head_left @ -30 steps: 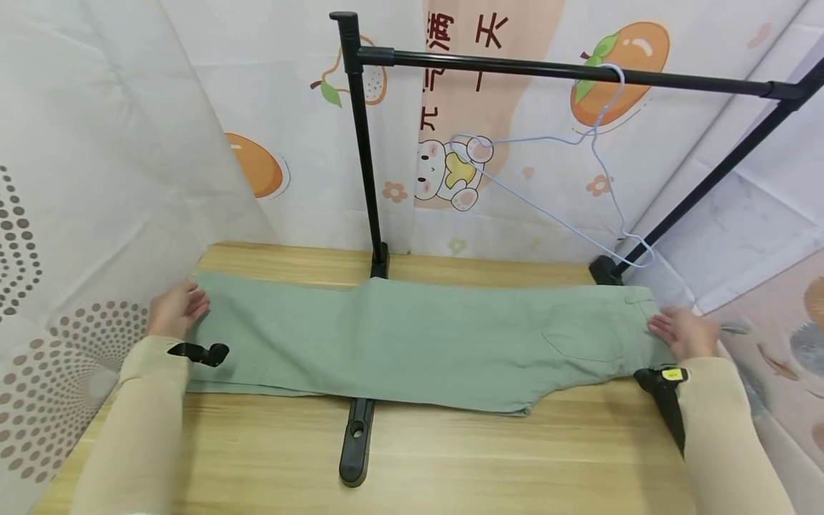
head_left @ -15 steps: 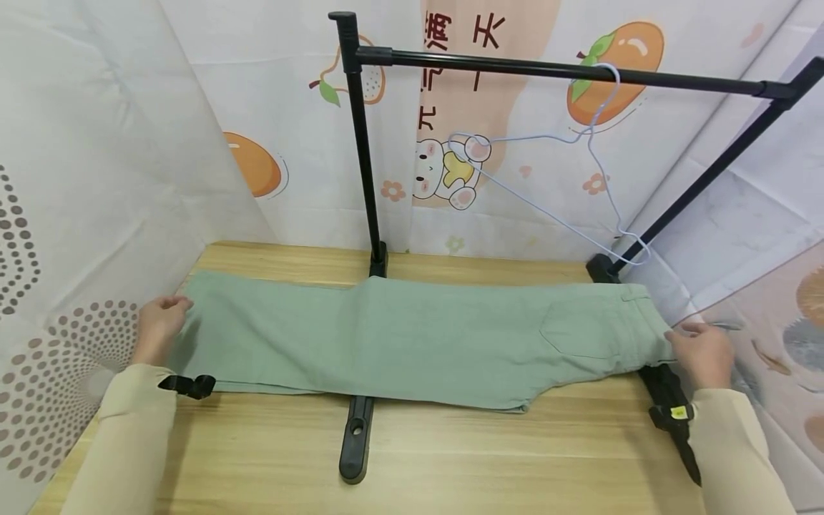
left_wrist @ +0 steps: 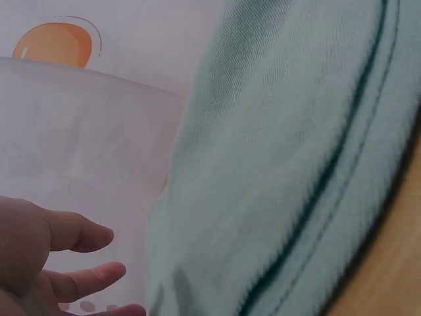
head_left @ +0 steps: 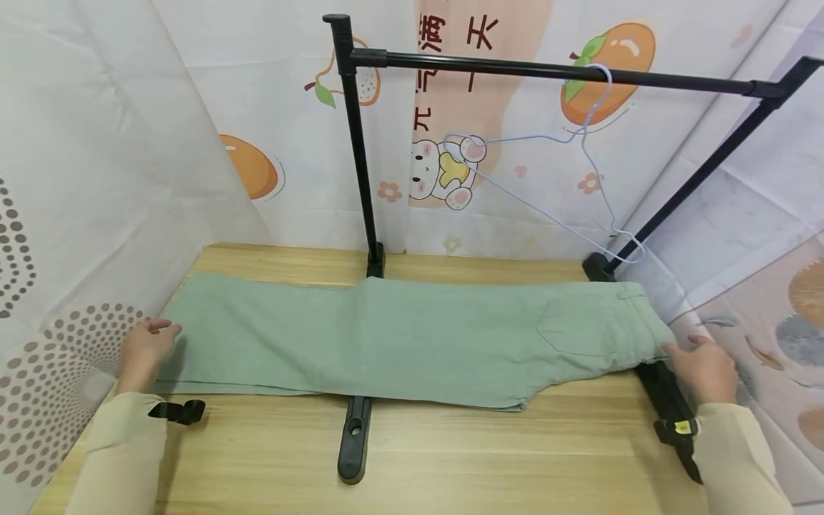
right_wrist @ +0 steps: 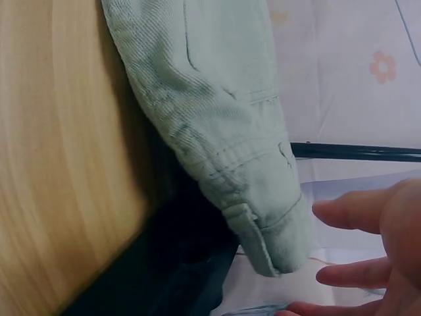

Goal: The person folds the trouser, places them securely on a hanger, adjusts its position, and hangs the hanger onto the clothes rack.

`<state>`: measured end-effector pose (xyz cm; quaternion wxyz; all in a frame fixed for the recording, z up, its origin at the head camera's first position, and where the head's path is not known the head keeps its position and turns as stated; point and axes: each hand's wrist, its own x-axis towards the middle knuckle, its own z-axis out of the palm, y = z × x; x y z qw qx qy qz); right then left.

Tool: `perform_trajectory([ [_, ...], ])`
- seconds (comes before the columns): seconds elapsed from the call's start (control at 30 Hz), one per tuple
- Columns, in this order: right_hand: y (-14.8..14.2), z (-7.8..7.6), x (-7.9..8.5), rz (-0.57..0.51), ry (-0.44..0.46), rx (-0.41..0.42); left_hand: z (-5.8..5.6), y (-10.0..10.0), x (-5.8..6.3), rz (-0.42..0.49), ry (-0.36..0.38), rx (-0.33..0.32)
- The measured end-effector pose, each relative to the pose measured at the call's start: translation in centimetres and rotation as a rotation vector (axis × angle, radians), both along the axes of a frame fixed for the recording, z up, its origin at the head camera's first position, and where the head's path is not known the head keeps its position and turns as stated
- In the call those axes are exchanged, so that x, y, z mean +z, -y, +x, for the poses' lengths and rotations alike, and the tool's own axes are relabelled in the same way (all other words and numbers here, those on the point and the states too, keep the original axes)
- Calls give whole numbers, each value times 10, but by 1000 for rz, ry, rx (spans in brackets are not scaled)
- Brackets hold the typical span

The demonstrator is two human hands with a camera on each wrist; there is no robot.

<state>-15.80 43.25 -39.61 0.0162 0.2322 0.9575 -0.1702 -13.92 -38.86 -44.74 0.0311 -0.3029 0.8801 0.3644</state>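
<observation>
Both hands have shifted toward me and outward since a second ago: left hand [head_left: 146, 350] along the hem end [head_left: 199, 336], right hand [head_left: 707, 370] along the waist end [head_left: 644, 329]. Trousers [head_left: 444, 343] look unchanged: flat, folded lengthwise on the table [head_left: 515, 465], across the left rack foot [head_left: 352, 450], waist over the right rack foot [head_left: 666, 400].

Grip: none that I see. Left fingers are spread and extended, tips just beside the cloth edge. Right fingers same, loose, tips right by the waistband. Contact: can't tell, gaps too small. Neither hand is pinching anything.

Hanger [head_left: 584, 130] hangs tilted from the rail [head_left: 515, 68], near the upright on the right, not touched.

Risks, my read:
- Folded layers slipping out of line if I catch only the top one. Hem already shows a second edge peeking out on my side.
- Diagonal ripples in the left half could set into creases if I pull unevenly.
- Cloth bridges the left rack foot, so dragging it sideways could snag or bunch it there.
- Right wrist mount [head_left: 676, 431] sits over the right foot; a careless move could knock the rack and swing the hanger.
- Waist end is soft and puckered, so a sloppy grab would likely skew the waistband.
</observation>
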Motion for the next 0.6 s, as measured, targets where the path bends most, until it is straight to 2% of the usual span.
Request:
perform_trajectory([
  [0.17, -2, -1, -6, -3, -43, -22, 8, 4, -2, -75, 39, -42],
  [0.37, -3, -3, -15, -30, -136, 3, 16, 9, -4, -62, 67, -33],
  [0.47, -4, -4, -17, -98, -129, 10, 22, 13, -5, -45, 96, -24],
  [0.6, -6, -6, -23, -272, -103, -19, 29, 19, -5, -54, 141, -18],
])
